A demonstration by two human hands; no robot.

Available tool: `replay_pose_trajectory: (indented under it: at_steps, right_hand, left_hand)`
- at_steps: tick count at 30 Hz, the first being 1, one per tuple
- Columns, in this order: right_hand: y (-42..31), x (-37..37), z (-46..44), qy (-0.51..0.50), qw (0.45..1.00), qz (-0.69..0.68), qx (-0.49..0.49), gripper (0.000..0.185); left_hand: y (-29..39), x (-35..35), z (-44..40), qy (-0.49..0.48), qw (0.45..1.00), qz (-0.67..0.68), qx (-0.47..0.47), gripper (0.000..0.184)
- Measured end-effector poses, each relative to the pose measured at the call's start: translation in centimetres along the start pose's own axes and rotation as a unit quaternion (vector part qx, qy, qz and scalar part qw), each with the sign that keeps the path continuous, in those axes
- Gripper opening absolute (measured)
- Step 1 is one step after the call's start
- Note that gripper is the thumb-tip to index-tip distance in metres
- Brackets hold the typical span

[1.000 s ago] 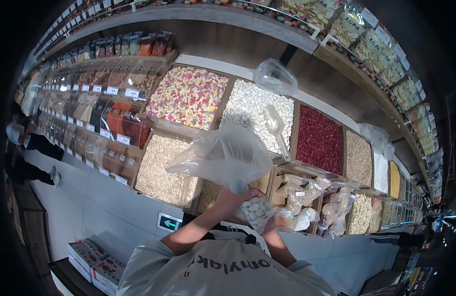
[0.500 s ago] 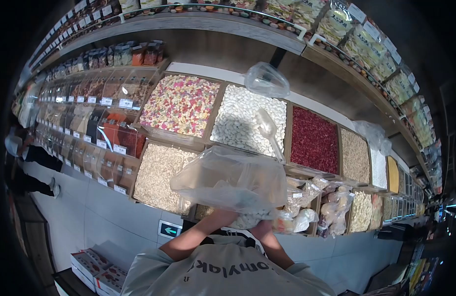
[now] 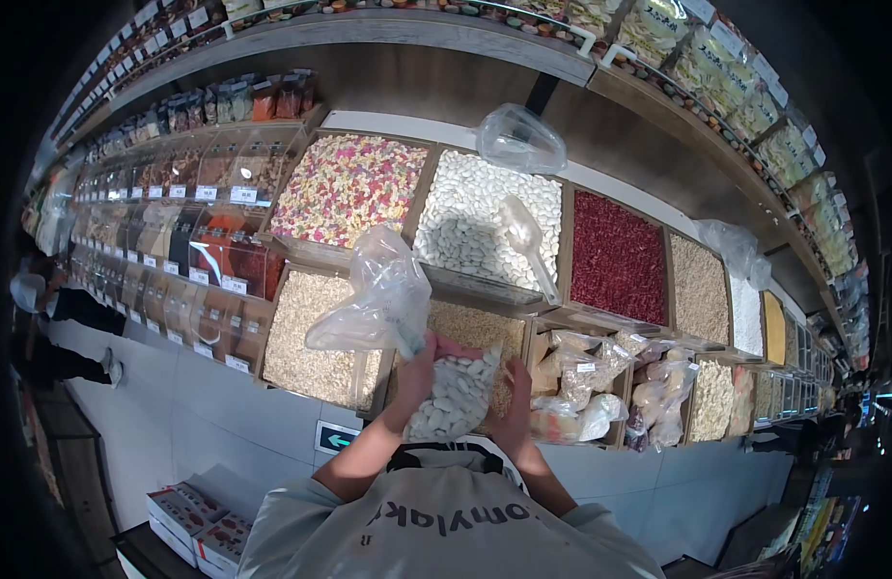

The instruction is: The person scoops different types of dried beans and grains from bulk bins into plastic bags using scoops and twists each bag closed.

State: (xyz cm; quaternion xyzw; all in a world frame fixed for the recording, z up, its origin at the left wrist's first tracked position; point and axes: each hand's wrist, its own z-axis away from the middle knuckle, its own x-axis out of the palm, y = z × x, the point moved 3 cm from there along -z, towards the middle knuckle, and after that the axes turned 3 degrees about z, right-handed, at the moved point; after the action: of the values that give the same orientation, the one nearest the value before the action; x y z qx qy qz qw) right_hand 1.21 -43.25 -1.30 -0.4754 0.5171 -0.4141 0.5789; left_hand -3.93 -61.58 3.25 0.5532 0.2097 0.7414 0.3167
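A clear plastic bag of white beans (image 3: 454, 398) is held close in front of my body. My left hand (image 3: 417, 378) is closed around its gathered neck, and the loose upper part of the bag (image 3: 380, 289) flops over to the left. My right hand (image 3: 510, 403) is at the bag's right side, fingers apart and holding nothing; whether it touches the bag I cannot tell. Farther forward, a clear scoop (image 3: 525, 241) lies on a bin of white beans (image 3: 456, 207).
Around the bean bin are bins of multicoloured flakes (image 3: 349, 188), dark red grains (image 3: 615, 256) and pale flakes (image 3: 316, 338). Bagged goods (image 3: 581, 381) fill a bin at right. A crumpled plastic bag (image 3: 521, 138) sits behind the beans. Another person (image 3: 79, 309) stands far left.
The wide-spread bag top has been gathered and now hangs to the left from my left hand. My right hand has come away from under the bag to its right side.
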Motion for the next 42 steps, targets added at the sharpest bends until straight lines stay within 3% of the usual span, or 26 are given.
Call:
replay_pose_trajectory:
  at_steps: [1,2,5,9,11,12,14,15,17,18,20,21,23,24,27,28,30,31,32,33,35,36,38,40,41,42]
  right_hand:
    - [-2.2,0.0,-0.1,0.013,0.980,0.151,-0.126,0.089]
    - [-3.8,0.2,0.1,0.026,0.922,0.297,-0.247,0.096]
    - [-4.4,1.2,0.9,-0.021,0.883,0.352,-0.310,0.108]
    - [-5.2,1.2,-0.3,0.020,0.901,0.274,-0.335,0.106]
    - [-4.7,0.6,-1.1,-0.043,0.982,0.098,-0.155,0.093]
    - [-4.4,0.6,-1.0,-0.043,0.982,0.097,-0.155,0.093]
    - [-2.6,0.4,-0.7,-0.060,0.991,-0.095,-0.071,0.077]
    - [-0.6,0.3,-0.5,-0.060,0.991,-0.094,-0.071,0.077]
    - [4.5,0.2,-0.2,-0.089,0.995,-0.048,-0.011,0.059]
    - [4.4,0.3,0.0,-0.089,0.995,-0.048,-0.012,0.059]
    - [3.8,1.0,0.7,-0.128,0.969,-0.199,0.073,0.057]
    - [3.3,1.1,0.8,-0.137,0.958,-0.236,0.094,0.056]
    - [1.9,1.1,0.8,-0.155,0.954,-0.236,0.104,0.058]
    - [1.0,1.1,0.5,-0.165,0.961,-0.199,0.093,0.060]
    - [-1.1,0.8,0.2,-0.187,0.974,-0.106,0.067,0.065]
    - [-1.7,0.8,0.4,-0.190,0.976,-0.088,0.062,0.067]
    - [-2.5,0.4,0.7,-0.118,0.991,-0.071,0.003,0.074]
    - [-2.3,0.7,1.0,-0.110,0.990,-0.066,-0.059,0.082]
    - [-3.0,1.0,1.2,-0.106,0.990,-0.068,-0.056,0.082]
    - [-4.5,1.3,1.3,-0.120,0.982,-0.123,-0.080,0.092]
    - [-4.0,1.4,1.4,-0.128,0.970,-0.176,-0.107,0.103]
    - [-0.8,1.4,1.5,-0.098,0.959,-0.266,-0.011,0.091]
    - [1.2,0.9,1.8,-0.063,0.930,-0.352,0.085,0.080]
    - [-0.1,0.1,1.8,-0.023,0.894,-0.407,0.186,0.054]
    - [-1.8,0.2,1.1,-0.047,0.846,-0.497,0.184,0.041]
    - [-1.4,0.1,1.0,-0.045,0.846,-0.499,0.183,0.041]
  left_hand:
    - [0.1,0.0,0.0,0.025,0.999,0.034,-0.029,0.042]
    - [0.0,0.0,0.2,0.051,0.995,0.068,-0.059,0.042]
    - [-1.0,-0.9,-0.1,0.024,0.996,0.044,-0.068,0.044]
    - [-2.2,0.4,0.5,-0.074,0.996,0.040,-0.019,0.045]
    - [-0.3,2.6,2.4,-0.103,0.994,-0.018,-0.030,0.047]
    - [-0.9,2.2,2.3,-0.102,0.994,-0.018,-0.029,0.047]
    - [-2.2,1.4,2.2,-0.158,0.983,-0.086,0.033,0.042]
    - [-2.0,1.5,2.5,-0.159,0.983,-0.086,0.033,0.042]
    - [-2.1,1.8,3.2,-0.200,0.969,-0.116,-0.093,0.034]
    - [-2.2,1.3,3.5,-0.201,0.968,-0.116,-0.092,0.034]
    - [-3.0,-0.9,4.2,-0.201,0.890,-0.410,-0.017,0.036]
    - [-3.6,-2.4,4.5,-0.203,0.889,-0.410,-0.017,0.036]
    - [-3.3,-4.0,5.4,-0.275,0.765,-0.509,0.282,0.037]
    - [-3.1,-4.1,5.5,-0.279,0.763,-0.509,0.283,0.037]
    - [-4.1,-4.7,4.8,-0.235,0.832,-0.460,0.203,0.030]
    - [-5.2,-4.6,3.8,-0.172,0.853,-0.450,0.202,0.027]
    - [-5.6,-3.6,2.9,-0.111,0.869,-0.439,0.200,0.025]
    - [-2.2,-0.2,3.2,-0.056,0.949,-0.302,0.077,0.031]
    - [-0.9,1.4,3.6,0.002,0.987,-0.153,-0.053,0.038]
    - [-1.1,1.6,3.4,-0.066,0.996,-0.059,-0.024,0.044]
    - [-1.7,1.9,3.2,-0.087,0.994,-0.066,-0.020,0.044]
    - [-1.9,2.2,3.1,-0.105,0.992,-0.071,-0.014,0.045]
    - [-0.2,4.2,4.1,-0.122,0.986,-0.110,0.003,0.042]
    - [-0.2,4.3,4.5,-0.136,0.979,-0.150,0.020,0.040]
    - [-1.1,2.9,4.5,-0.141,0.957,-0.250,0.038,0.038]
    - [-1.4,1.9,4.6,-0.145,0.942,-0.300,0.047,0.037]
